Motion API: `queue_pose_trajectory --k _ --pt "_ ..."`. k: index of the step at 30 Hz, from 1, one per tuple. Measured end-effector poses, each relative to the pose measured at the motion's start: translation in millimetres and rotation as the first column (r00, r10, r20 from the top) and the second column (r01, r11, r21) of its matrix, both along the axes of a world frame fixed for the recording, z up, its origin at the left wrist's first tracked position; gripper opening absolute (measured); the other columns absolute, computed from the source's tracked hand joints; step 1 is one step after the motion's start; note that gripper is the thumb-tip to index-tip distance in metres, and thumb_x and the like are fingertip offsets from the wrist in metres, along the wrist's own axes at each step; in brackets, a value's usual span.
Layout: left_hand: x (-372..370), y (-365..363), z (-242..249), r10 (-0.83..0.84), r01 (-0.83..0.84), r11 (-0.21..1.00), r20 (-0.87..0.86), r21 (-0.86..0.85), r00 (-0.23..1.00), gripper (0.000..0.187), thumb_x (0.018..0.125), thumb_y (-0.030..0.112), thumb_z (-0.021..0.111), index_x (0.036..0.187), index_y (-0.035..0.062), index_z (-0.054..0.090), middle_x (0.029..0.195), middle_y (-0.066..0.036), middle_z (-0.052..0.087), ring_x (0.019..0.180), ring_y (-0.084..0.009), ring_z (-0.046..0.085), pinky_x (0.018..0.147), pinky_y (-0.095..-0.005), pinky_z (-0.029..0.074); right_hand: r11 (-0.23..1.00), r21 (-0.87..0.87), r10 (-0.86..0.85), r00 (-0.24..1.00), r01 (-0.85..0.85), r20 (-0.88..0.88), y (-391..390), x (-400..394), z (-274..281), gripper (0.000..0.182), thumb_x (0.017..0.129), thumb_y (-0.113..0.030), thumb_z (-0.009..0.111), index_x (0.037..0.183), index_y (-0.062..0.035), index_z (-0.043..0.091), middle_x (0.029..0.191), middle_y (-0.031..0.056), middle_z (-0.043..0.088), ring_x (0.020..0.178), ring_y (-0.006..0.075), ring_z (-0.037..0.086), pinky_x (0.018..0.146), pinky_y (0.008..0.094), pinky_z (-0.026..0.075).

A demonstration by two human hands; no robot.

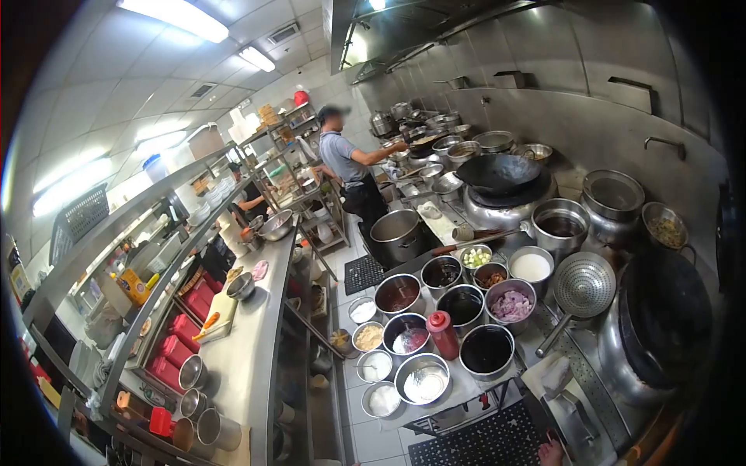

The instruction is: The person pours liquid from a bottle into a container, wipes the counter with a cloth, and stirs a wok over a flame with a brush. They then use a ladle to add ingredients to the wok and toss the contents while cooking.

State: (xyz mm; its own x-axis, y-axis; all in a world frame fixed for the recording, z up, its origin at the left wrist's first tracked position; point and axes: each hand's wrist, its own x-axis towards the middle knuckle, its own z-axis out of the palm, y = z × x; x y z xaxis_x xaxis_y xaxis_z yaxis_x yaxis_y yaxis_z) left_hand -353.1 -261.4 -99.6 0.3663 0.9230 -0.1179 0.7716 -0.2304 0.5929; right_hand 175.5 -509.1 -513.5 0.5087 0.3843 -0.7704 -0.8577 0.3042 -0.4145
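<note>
My right hand (551, 452) shows only in small part at the bottom edge, below the stove's front ledge. Whether its fingers are closed, and on what, I cannot make out. My left hand is out of view. Nearest the hand are a steel trough (571, 415) and a pale folded cloth (546, 374). A perforated strainer ladle (585, 285) rests beyond them, its handle pointing towards me. To its left stand a pot of chopped purple onion (511, 303), a pot of dark sauce (486, 350) and a red squeeze bottle (442, 335).
A large dark wok (664, 318) sits at the right; another wok (497, 172) is farther back. A stockpot (396, 235) stands beside the aisle. A co-worker (347, 163) reaches over the far stove. A long steel counter (249, 334) runs along the left. Black mats (466, 443) cover the floor.
</note>
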Motion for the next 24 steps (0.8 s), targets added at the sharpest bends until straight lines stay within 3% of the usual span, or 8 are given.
queue_pose_trajectory --k 2,3,6,10,12,15,20,24 --pt "8 8 7 -0.003 0.004 0.998 0.025 -0.064 1.000 0.058 0.083 0.012 0.069 0.135 0.0003 0.046 0.115 -0.020 0.062 0.092 -0.0315 0.065 0.084 -0.0408 0.052 0.964 -0.246 0.074 0.992 -0.097 -0.103 -5 0 38 0.034 0.089 -0.030 0.062 0.120 -0.0164 0.057 0.093 0.0029 0.053 0.083 0.0185 0.054 0.070 0.0350 0.049" --pt "16 18 16 -0.005 0.010 0.995 0.048 -0.103 0.999 0.058 0.084 0.012 0.069 0.136 0.0011 0.046 0.116 -0.020 0.062 0.091 -0.0312 0.065 0.083 -0.0408 0.052 0.877 -0.456 0.122 0.988 -0.151 -0.092 21 -7 160 0.042 0.089 -0.030 0.061 0.129 -0.0199 0.054 0.085 0.0021 0.054 0.070 0.0190 0.053 0.061 0.0360 0.050" --pt "27 25 31 -0.077 0.077 0.997 0.096 0.001 0.992 0.059 0.084 0.012 0.069 0.137 0.0030 0.045 0.115 -0.020 0.063 0.089 -0.0301 0.066 0.081 -0.0404 0.052 0.816 -0.507 0.385 0.915 -0.276 0.122 -5 -24 166 0.043 0.091 -0.032 0.056 0.127 -0.0104 0.051 0.116 0.0154 0.054 0.088 0.0312 0.062 0.072 0.0459 0.051" --pt "40 37 47 -0.149 0.164 0.985 0.212 -0.052 0.966 0.050 0.086 0.010 0.067 0.133 0.0036 0.051 0.110 -0.019 0.065 0.089 -0.0287 0.067 0.080 -0.0383 0.052 0.808 -0.401 0.573 0.736 -0.432 0.360 7 -80 248 0.018 0.092 -0.025 0.058 0.100 -0.0079 0.057 0.090 0.0118 0.061 0.067 0.0243 0.063 0.056 0.0397 0.053" --pt "29 59 -16 -0.272 0.274 0.961 0.280 0.033 0.921 0.044 0.083 0.002 0.065 0.126 -0.0014 0.054 0.100 -0.012 0.066 0.080 -0.0189 0.067 0.072 -0.0300 0.053 0.763 -0.387 0.640 0.690 -0.518 0.337 20 -110 308 0.039 0.091 -0.031 0.066 0.120 -0.0055 0.057 0.104 0.0083 0.066 0.087 0.0207 0.068 0.070 0.0358 0.057" --pt "74 54 26 -0.350 0.379 0.924 0.276 -0.058 0.895 0.038 0.086 0.001 0.061 0.124 -0.0017 0.056 0.098 -0.014 0.067 0.082 -0.0220 0.066 0.075 -0.0333 0.052 0.644 -0.475 0.760 0.572 -0.599 0.309 32 -138 423 0.042 0.094 -0.030 0.064 0.126 -0.0042 0.057 0.108 0.0069 0.067 0.089 0.0151 0.067 0.072 0.0305 0.055" --pt "144 61 44 -0.493 0.532 0.847 0.386 0.008 0.780 0.036 0.085 0.002 0.062 0.121 -0.0039 0.058 0.096 -0.017 0.068 0.086 -0.0229 0.067 0.079 -0.0341 0.052 0.580 -0.812 0.786 0.217 0.063 0.579 -14 -102 541 0.030 0.090 -0.020 0.065 0.115 -0.0034 0.065 0.092 0.0096 0.071 0.082 0.0169 0.068 0.074 0.0315 0.054" --pt "203 49 78 -0.608 0.619 0.779 0.370 0.105 0.702 0.031 0.084 0.002 0.065 0.114 -0.0036 0.062 0.091 -0.016 0.069 0.084 -0.0266 0.068 0.079 -0.0362 0.053 0.281 -0.750 0.667 0.441 0.599 0.601 -118 -33 586 0.030 0.087 -0.015 0.064 0.114 -0.0030 0.065 0.101 0.0166 0.070 0.091 0.0295 0.068 0.081 0.0373 0.053"
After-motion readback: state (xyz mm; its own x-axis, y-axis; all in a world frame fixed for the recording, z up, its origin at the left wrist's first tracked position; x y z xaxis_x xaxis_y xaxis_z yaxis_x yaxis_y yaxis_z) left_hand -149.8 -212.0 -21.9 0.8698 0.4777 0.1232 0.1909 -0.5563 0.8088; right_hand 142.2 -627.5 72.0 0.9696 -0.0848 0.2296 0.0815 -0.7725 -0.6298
